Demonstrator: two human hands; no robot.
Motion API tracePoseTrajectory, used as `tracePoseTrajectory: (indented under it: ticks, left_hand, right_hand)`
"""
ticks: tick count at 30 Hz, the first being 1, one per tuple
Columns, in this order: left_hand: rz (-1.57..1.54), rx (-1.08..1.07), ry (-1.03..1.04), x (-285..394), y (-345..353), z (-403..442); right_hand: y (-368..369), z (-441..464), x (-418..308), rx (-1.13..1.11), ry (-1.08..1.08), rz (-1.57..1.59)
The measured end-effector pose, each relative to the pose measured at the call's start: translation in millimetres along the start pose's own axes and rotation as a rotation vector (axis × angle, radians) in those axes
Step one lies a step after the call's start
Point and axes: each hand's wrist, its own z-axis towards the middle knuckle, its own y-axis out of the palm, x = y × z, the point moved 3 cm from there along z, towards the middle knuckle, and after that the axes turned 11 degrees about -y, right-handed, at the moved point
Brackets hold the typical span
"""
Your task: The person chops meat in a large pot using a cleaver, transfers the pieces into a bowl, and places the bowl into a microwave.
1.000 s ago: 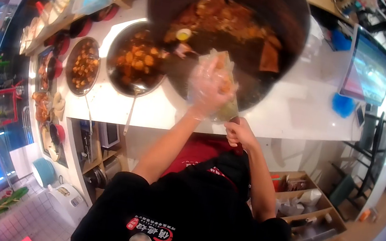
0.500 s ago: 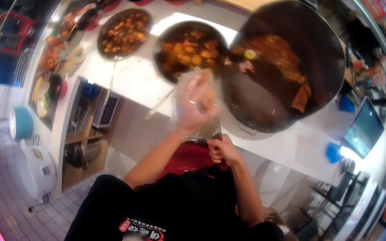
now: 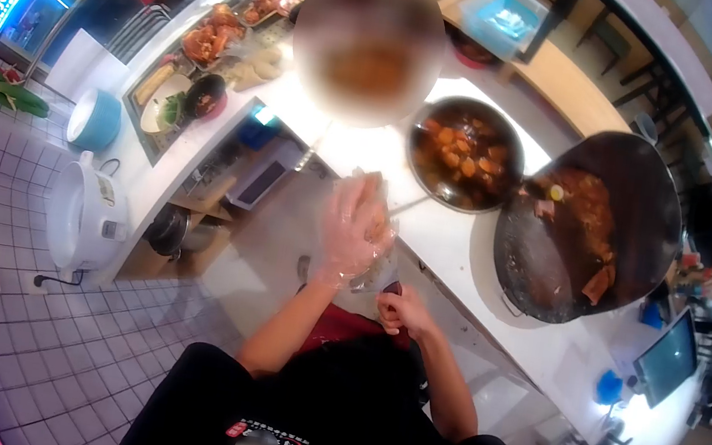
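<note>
A clear plastic glove covers my left hand [image 3: 353, 227], which is raised over the gap in front of the counter. Its fingers are curled around something tan, mostly hidden by the hand and glove. Just below it to the right, my right hand [image 3: 403, 311] is closed round the dark brown handle [image 3: 391, 290] of a tool, perhaps a knife. The tool's far end runs under the gloved hand, where I cannot make out its shape. Beyond my hands, a round pan of brown stewed pieces [image 3: 466, 151] sits on the white counter [image 3: 462, 252].
Right of the pan, a large dark pot [image 3: 547, 302] holds stewed food. A blurred disc [image 3: 369, 40] hides part of the counter. Food trays [image 3: 214, 35] line the left side, near a white cooker [image 3: 86, 214]. A monitor [image 3: 667, 359] stands far right.
My view has turned left, so the pan and pot appear farther right and lower. Both hands stay close together, the left gloved and curled, the right on the handle.
</note>
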Motion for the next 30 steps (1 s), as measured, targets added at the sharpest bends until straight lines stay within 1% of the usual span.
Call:
tracePoseTrajectory:
  ticks: [3,6,8,11,14,16,18,19,20,21,24,27,30]
  left_hand:
    - [-0.028,-0.018,0.012,-39,-22,10]
    - [-0.047,0.040,0.076,-92,-37,22]
    - [-0.048,0.046,0.059,-129,-55,38]
    - [-0.033,0.077,0.028,-186,-88,65]
    - [-0.054,0.037,-0.011,-241,-109,77]
    - [0.004,0.008,-0.043,-267,-122,92]
    - [0.014,-0.006,-0.040,-284,-131,109]
    - [0.029,-0.017,-0.057,-289,-132,116]
    - [-0.017,0.007,-0.026,-296,-129,125]
    - [-0.047,-0.012,-0.010,-298,-124,132]
    - [-0.001,-0.080,-0.019,-301,-113,162]
    - [-0.018,-0.039,0.048,-295,-103,194]
    - [-0.034,-0.093,0.053,-295,-82,222]
  right_hand:
    - [30,30,8,0.037,0.001,-0.022]
    - [67,69,15,0.049,-0.017,-0.037]
    - [100,100,13,0.074,-0.033,-0.022]
    - [150,151,16,0.040,-0.013,-0.007]
    - [193,193,17,0.056,0.001,-0.031]
    - [216,211,18,0.071,0.036,-0.026]
    - [226,236,13,0.110,0.029,-0.028]
    - [228,245,13,0.088,0.053,0.006]
    - [229,249,12,0.072,0.078,0.039]
    - [228,254,8,0.107,0.066,0.049]
    - [225,277,-15,0.034,0.038,0.040]
    - [216,298,-36,0.034,-0.003,0.072]
    - [208,317,-58,0.026,-0.068,0.109]
